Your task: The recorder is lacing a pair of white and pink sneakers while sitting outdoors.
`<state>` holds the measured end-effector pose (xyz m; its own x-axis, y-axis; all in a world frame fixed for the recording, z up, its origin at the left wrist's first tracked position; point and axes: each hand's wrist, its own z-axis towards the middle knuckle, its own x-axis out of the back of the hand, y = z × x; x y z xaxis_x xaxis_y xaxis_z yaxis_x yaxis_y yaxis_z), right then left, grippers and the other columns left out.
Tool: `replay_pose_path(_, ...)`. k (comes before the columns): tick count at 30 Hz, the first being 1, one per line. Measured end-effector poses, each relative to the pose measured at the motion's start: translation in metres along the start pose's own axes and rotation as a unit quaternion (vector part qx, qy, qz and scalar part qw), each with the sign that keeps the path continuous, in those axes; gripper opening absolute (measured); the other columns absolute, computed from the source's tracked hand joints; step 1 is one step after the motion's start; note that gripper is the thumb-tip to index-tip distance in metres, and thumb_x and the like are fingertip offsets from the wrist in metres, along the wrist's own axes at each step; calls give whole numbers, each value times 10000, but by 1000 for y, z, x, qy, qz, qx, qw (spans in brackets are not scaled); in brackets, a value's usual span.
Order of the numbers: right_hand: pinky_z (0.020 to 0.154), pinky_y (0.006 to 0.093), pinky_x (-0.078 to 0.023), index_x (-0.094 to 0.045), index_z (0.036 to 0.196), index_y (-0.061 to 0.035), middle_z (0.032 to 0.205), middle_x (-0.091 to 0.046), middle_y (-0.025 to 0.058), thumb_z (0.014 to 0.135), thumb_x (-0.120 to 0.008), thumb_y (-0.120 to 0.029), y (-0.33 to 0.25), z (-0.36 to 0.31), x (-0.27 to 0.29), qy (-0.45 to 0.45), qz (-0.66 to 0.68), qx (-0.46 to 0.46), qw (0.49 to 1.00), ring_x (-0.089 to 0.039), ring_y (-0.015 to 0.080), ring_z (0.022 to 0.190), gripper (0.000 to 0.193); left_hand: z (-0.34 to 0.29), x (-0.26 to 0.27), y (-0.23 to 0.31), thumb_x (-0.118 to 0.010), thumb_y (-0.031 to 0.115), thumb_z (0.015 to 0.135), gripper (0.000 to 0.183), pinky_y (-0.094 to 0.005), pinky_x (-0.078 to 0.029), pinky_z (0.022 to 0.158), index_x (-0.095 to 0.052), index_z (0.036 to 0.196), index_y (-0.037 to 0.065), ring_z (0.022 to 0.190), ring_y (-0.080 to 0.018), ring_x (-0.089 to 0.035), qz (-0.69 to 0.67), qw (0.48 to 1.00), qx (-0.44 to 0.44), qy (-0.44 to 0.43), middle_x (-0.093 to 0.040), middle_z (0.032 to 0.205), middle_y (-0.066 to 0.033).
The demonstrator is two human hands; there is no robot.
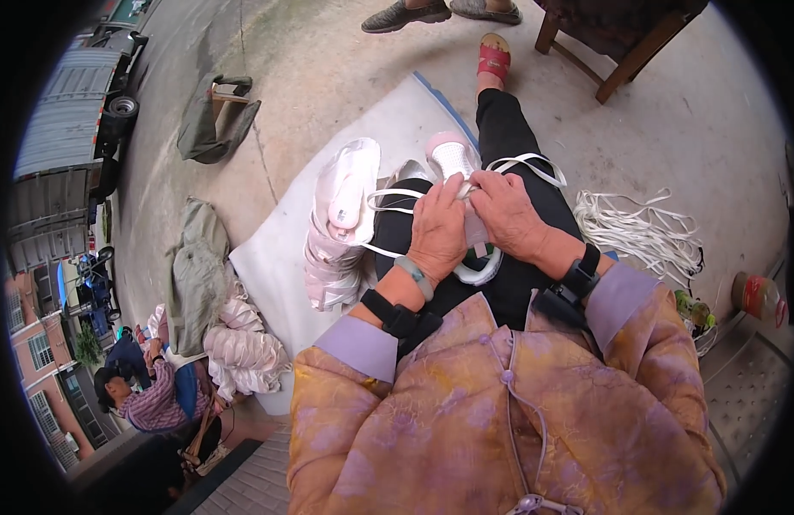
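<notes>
A pink and white sneaker rests on my lap, its toe pointing away from me and its padded collar near me. My left hand is closed at the lacing area, fingertips pinched on a flat white shoelace. Right beside it, my right hand pinches at the same spot, thumb and fingers nearly touching the left ones. The shoelace loops out over both thighs. The fingers cover the eyelets. To the left stand pale pink sneakers, stacked against one another on a white sheet.
A heap of white shoelaces lies on the floor at right, near a red-tinted plastic jar. Bundled pink shoes and grey cloth sit at left by a seated person. A wooden chair stands ahead.
</notes>
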<state>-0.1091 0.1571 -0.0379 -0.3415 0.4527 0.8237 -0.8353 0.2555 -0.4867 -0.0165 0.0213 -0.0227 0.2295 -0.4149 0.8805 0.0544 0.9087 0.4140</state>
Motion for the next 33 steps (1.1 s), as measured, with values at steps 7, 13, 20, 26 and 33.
replay_pose_path(7,786,385,-439,-485,878,7,1020,-498,174,801,-482,6,17,-16,59,69,136,-48,987,-527,350,892,78,-7,35,-7,-592,139,781,233,-417,-359,959,-588,982,20,1132,-352,-481,-150,987,63,18,-520,1226,-191)
replay_pose_path(13,821,311,-410,-461,791,-14,962,-533,138,786,-503,-15,89,-94,94,50,197,-211,956,-514,270,882,43,-4,26,-39,-538,240,844,273,-479,-258,1013,-581,1066,86,1188,-371,-419,-49,992,114,-11,-533,1234,-103)
replay_pose_path(20,842,386,-390,-541,915,-58,964,-548,124,692,-574,-30,60,-70,74,11,81,-178,981,-511,326,955,228,5,10,-53,-531,311,835,298,-578,-169,1009,-587,1065,131,1248,-390,-332,2,985,121,-125,-469,1307,-89)
replay_pose_path(26,966,475,-301,-541,1030,-99,1058,-517,85,670,-647,-76,16,-16,62,-7,-72,-18,997,-471,275,1062,376,6,13,-65,-574,287,798,191,-560,-213,975,-604,866,111,1171,-363,-382,-89,986,69,-123,-499,1231,-89)
replay_pose_path(33,1013,492,-262,-552,1031,-103,897,-546,42,725,-658,-101,8,-10,38,-99,-12,20,995,-530,225,946,324,21,62,-51,-620,127,780,106,-402,-395,869,-584,854,59,840,-187,-562,-272,939,162,-135,-594,826,-35)
